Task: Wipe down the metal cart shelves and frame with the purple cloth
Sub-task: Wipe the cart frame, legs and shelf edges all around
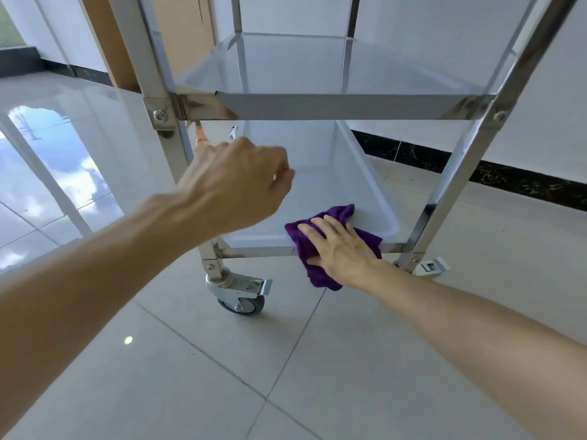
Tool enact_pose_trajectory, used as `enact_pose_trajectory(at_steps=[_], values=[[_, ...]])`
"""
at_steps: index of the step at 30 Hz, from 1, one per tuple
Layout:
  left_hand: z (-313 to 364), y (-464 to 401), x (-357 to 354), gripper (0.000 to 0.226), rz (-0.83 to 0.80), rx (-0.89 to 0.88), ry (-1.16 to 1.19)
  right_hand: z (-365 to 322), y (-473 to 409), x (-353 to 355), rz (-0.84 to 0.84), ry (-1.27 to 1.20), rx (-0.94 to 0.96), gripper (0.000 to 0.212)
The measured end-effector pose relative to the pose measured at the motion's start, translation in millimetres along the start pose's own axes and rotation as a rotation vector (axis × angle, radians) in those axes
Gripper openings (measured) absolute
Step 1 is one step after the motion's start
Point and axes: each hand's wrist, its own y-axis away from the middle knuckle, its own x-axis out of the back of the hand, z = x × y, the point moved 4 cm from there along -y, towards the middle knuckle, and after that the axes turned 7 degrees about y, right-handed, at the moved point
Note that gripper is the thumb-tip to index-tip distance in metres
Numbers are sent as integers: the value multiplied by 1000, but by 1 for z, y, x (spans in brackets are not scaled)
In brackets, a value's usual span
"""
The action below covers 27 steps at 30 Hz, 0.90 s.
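The right hand's fingers [320, 228] lay straight and spread, pressing the cloth [330, 246] flat on the near rim of the bottom shelf [365, 198], toward its right corner. Part of the cloth hung over the front edge, below the thumb. The left hand [235, 182] hovered over the shelf's left side beside the left leg [178, 147], its fingers curled under; whether they held anything could not be told. Above both hands ran the middle shelf [317, 71] of the cart. A locking caster [241, 296] stood on the tiled floor [286, 360] below the left leg.
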Motion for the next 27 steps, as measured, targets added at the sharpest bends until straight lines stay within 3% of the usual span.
enact_pose_trajectory(at_steps=[4, 13, 19, 21, 27], values=[[45, -36, 26, 27, 325, -269, 132, 5, 0, -1, 16, 48, 42, 67], [40, -55, 4, 41, 336, -286, 7, 84, 50, -6, -28, 47, -109, 83], [55, -58, 9, 34, 336, -276, 27, 89, 74, 17, -32, -324, -43, 45], [59, -64, 14, 30, 331, -237, 129, 89, 93, 25, -83, -392, 8, 42], [120, -114, 22, 41, 186, 2, 767, 106, 150, 42, -162, -514, 30, 42]])
